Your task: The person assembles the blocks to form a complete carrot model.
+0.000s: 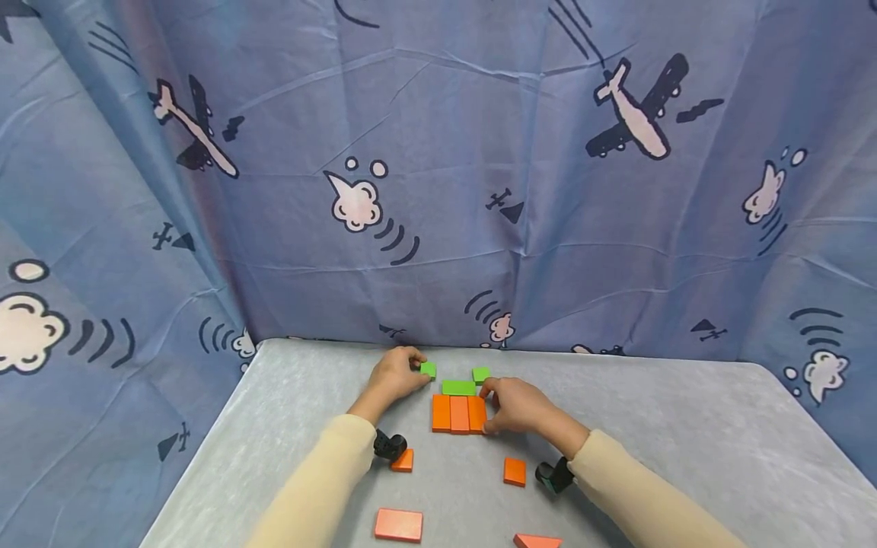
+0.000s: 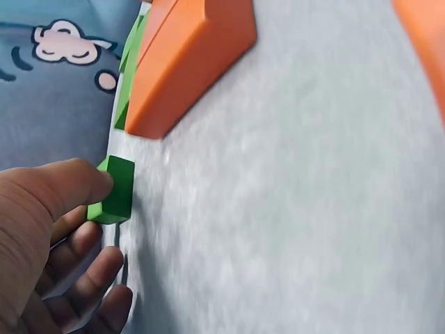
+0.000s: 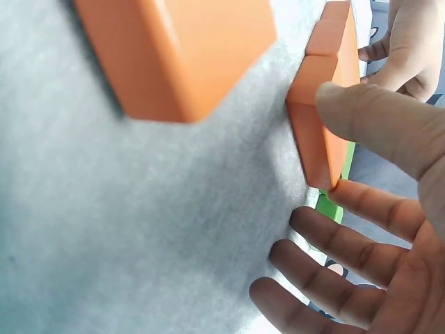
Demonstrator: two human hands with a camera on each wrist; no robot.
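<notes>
My left hand (image 1: 396, 371) pinches a small green block (image 2: 119, 189), thumb on its near side, at the left of the far table. The other fingers are loosely bent below it. Three orange blocks (image 1: 459, 415) lie side by side in the middle, and a longer green block (image 1: 458, 387) lies along their far edge. Beyond its right end sits a second small green block (image 1: 481, 374). With thumb and forefinger, my right hand (image 1: 521, 406) spans the rightmost orange block (image 3: 313, 129) from end to end; its remaining fingers are spread near the table.
Nearer on the grey table (image 1: 685, 457) lie an orange wedge-like block (image 1: 403, 460) by the left wrist, a square orange block (image 1: 515, 472) by the right wrist, a salmon rectangular block (image 1: 399, 525) and a salmon triangular block (image 1: 537, 541). A blue airplane-print curtain (image 1: 438, 152) hangs behind.
</notes>
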